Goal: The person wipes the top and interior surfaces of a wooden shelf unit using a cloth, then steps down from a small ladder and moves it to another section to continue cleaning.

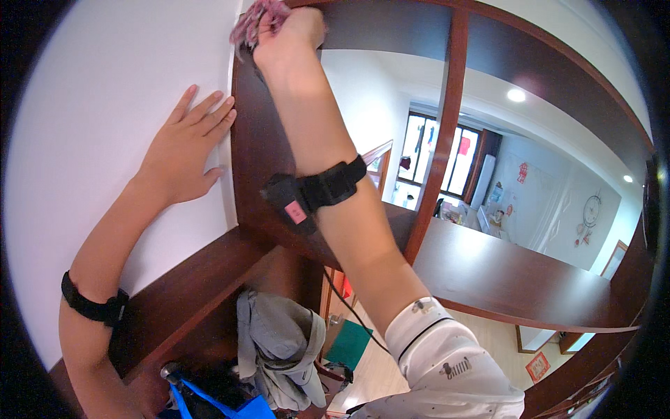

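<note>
At the top of the view, my right hand (293, 31) grips a crumpled pink and grey cloth (254, 23). It is against the upper part of the dark wooden side panel (256, 125), beside the white wall (104, 94). My left hand (180, 149) rests flat on that wall with its fingers spread, the fingertips close to the panel's edge. It holds nothing. Both forearms wear black straps; the right one (327, 183) carries a small dark device and a cable. Some fingers of my right hand are hidden by the cloth and the hand itself.
An upright wooden post (442, 131) divides the open shelf frame. A wide dark shelf board (502, 272) spans the right side. Below hang a grey garment (282, 345) and a blue strap or bag (251, 408). Behind the frame lies a room with a wall clock (592, 210).
</note>
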### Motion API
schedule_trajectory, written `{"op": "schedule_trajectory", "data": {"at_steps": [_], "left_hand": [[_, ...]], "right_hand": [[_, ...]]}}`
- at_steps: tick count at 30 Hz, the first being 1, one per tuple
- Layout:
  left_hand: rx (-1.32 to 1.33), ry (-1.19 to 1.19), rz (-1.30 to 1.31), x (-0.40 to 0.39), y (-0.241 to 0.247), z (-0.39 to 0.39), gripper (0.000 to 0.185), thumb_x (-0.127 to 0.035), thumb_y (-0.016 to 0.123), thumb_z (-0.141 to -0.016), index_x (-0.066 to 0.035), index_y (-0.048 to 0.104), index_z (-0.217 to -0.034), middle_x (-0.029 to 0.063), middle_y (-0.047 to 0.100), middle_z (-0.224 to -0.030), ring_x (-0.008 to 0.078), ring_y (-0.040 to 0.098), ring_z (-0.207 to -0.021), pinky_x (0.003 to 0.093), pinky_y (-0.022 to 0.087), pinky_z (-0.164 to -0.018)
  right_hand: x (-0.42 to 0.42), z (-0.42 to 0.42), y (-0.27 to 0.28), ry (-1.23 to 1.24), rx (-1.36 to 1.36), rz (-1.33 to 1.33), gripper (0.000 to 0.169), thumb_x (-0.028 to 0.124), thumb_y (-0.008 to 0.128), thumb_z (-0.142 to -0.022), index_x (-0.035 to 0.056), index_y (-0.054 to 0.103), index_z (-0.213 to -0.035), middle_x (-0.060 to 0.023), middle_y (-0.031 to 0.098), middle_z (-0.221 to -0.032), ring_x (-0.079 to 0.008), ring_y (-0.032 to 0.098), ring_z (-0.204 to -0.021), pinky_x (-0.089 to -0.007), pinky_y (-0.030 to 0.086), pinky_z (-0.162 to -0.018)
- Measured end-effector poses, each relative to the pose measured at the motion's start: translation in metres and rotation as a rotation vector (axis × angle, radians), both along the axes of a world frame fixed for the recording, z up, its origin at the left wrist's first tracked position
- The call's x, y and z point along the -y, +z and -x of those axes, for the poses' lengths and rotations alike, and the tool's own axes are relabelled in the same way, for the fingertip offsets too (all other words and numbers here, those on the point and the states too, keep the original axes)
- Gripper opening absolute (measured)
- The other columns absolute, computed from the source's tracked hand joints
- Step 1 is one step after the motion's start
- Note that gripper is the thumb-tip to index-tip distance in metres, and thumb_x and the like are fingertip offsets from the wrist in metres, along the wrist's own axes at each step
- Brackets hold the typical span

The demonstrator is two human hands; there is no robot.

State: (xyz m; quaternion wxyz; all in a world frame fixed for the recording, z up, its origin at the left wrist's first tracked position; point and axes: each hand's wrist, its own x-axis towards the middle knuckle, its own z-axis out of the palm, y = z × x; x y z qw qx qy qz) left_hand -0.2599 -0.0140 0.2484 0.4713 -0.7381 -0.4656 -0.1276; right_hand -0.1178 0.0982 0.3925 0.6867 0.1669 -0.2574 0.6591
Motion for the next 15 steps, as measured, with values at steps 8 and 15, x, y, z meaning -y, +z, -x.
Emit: {"op": "schedule_trajectory", "data": {"at_steps": [8,15], "left_hand": [[-0.001,0.033,-0.017,-0.001,-0.007,0.008,0.086,-0.028,0.073,-0.075,-0.001,0.037,-0.147,0.0099,0.031,-0.157,0.0232,0.021,-0.148,0.046,0.001,-0.125],[0.02,-0.033,-0.038,-0.001,-0.005,0.006,0.084,-0.02,0.075,-0.073,-0.001,0.039,-0.146,0.0092,0.035,-0.155,0.023,0.024,-0.147,0.0446,0.004,-0.125]], "right_hand": [[0.097,-0.047,-0.004,-1.069,-0.486,-0.157,0.015,0.008,0.037,-0.092,-0.0019,0.043,-0.102,-0.0173,0.056,-0.081,-0.0231,0.058,-0.059,-0.0297,0.044,-0.04],[-0.007,-0.082,0.002,-1.409,-0.441,0.107,0.039,0.012,0.042,-0.092,-0.0144,0.036,-0.121,-0.0369,0.041,-0.119,-0.0479,0.047,-0.112,-0.058,0.034,-0.098]]}}
